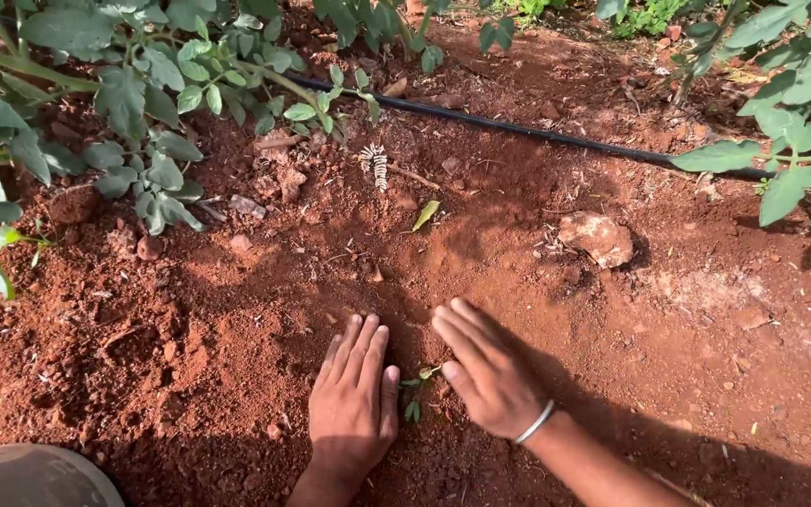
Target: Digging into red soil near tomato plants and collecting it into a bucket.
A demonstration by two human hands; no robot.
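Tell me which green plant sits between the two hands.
The tiny green seedling in the red soil, flanked by the left hand and right hand. The other plants are big leafy bushes far up along the edges.

Crumbly, matt red soil (237,319) under both hands; a rough pale stone (598,238); a smooth black plastic irrigation hose (518,130); a thin glossy metal bangle (535,422).

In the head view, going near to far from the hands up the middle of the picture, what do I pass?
Left hand and right hand flat on the red soil, tiny seedling between them → fallen yellow-green leaf → pale striped curled bit, too small to identify → black irrigation hose → leafy plants.
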